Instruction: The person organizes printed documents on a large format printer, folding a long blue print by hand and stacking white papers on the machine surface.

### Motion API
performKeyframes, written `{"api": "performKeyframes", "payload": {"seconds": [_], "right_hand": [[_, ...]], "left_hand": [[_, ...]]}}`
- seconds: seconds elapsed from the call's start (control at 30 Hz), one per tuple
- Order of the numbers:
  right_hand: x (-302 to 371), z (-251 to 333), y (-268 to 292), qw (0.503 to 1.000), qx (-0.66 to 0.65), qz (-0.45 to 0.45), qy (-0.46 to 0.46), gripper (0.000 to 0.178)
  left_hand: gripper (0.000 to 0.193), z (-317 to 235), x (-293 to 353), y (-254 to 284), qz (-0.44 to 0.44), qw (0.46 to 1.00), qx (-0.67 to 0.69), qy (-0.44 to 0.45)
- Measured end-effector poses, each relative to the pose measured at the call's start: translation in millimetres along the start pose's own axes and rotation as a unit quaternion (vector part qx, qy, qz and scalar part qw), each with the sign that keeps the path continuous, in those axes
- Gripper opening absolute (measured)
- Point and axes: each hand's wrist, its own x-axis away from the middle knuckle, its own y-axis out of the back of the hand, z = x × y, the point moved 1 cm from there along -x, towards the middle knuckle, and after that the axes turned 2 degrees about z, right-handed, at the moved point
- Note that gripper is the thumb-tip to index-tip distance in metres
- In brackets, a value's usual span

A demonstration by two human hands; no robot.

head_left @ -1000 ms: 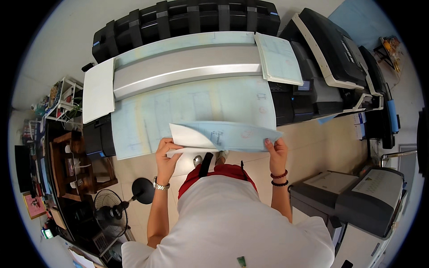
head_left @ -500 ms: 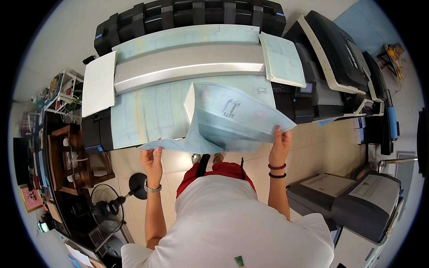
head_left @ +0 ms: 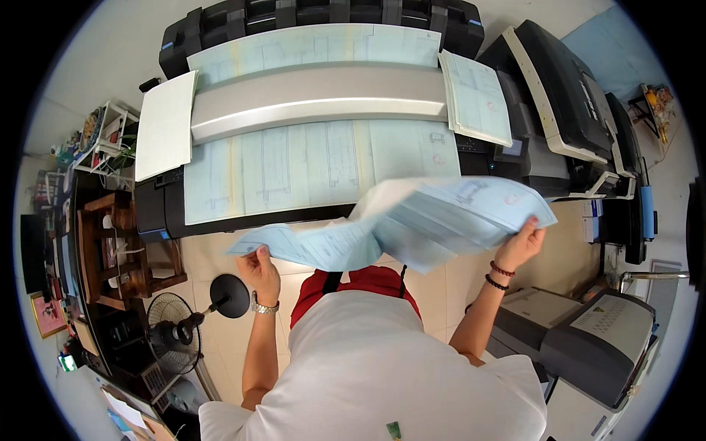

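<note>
A large, loosely folded blue drawing sheet (head_left: 448,228) hangs between my two hands, in front of a wide-format scanner. Its middle sags and is smeared by motion. My left hand (head_left: 259,270) pinches the sheet's left corner between thumb and fingers. At the opposite corner, my right hand (head_left: 521,244) grips the edge with the thumb on top. Beyond it, another blue drawing (head_left: 294,165) lies flat on the scanner bed and passes under the silver cover (head_left: 316,95), showing again behind it.
White folded sheets (head_left: 165,128) lie on the scanner's left end, a stack of folded drawings (head_left: 478,99) on its right. A black copier (head_left: 562,92) stands at right. A standing fan (head_left: 176,332) and a wooden chair (head_left: 110,257) are to the left; a grey machine (head_left: 603,338) is at lower right.
The held sheet has come off the scanner bed toward me. My right hand has moved outward to the right, spreading the sheet wider; my left hand has shifted slightly nearer to me.
</note>
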Motion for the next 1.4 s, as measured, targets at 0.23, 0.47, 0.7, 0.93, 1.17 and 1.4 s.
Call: {"api": "performKeyframes", "payload": {"seconds": [0.23, 0.47, 0.7, 0.93, 1.17, 1.4], "right_hand": [[-27.7, -1.4, 61.0, 0.984, 0.138, -0.089, 0.066, 0.04], [-74.5, 33.1, 101.4, 0.964, 0.2, -0.09, 0.149, 0.039], [-96.3, 52.0, 131.6, 0.96, 0.221, -0.068, 0.16, 0.04], [-106.8, 66.0, 148.9, 0.955, 0.237, -0.053, 0.173, 0.034], [-130.4, 67.6, 86.8, 0.952, 0.224, 0.02, 0.206, 0.031], [-92.7, 2.1, -54.6, 0.969, 0.144, 0.118, 0.164, 0.035]], "left_hand": [[0.011, 18.4, -1.7, -32.2, 0.038, 0.997, -0.027, -0.065], [0.01, 19.9, -39.7, -83.5, 0.093, 0.988, -0.048, -0.109], [0.012, 8.0, -66.4, -112.8, 0.087, 0.984, -0.044, -0.147], [0.012, 0.1, -57.6, -102.7, 0.099, 0.989, -0.014, -0.109], [0.015, 27.6, -49.6, -68.5, 0.087, 0.981, -0.08, -0.154], [0.021, 46.6, -86.0, 27.9, -0.078, 0.966, -0.222, -0.109]]}}
